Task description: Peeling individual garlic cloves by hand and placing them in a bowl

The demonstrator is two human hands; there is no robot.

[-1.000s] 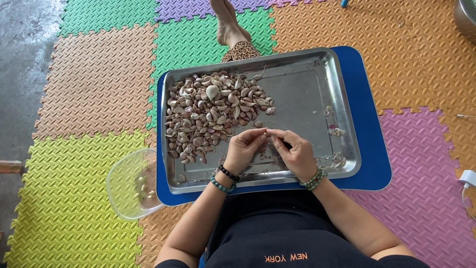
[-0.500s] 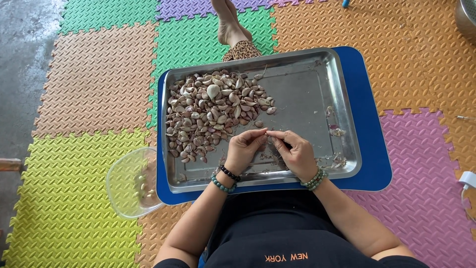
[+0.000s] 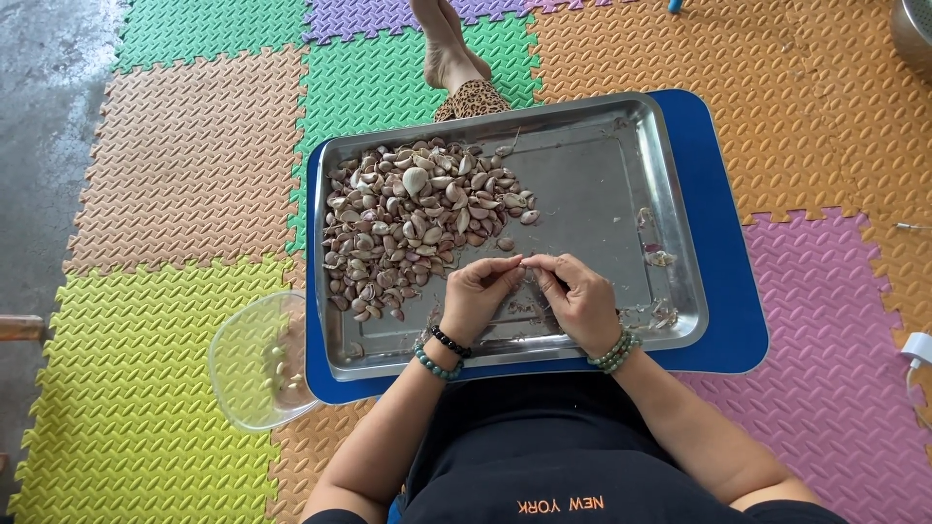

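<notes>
At the frame's centre, the left hand (image 3: 478,296) and right hand (image 3: 582,299) pinch one small garlic clove (image 3: 525,260) between fingertips above the metal tray (image 3: 621,155); the clove pile (image 3: 417,218) lies upper left.

Colourful interlocking foam mats (image 3: 184,165) over grey concrete floor (image 3: 44,116).

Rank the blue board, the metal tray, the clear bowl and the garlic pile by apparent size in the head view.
1. blue board
2. metal tray
3. garlic pile
4. clear bowl, though nearer the camera
</notes>
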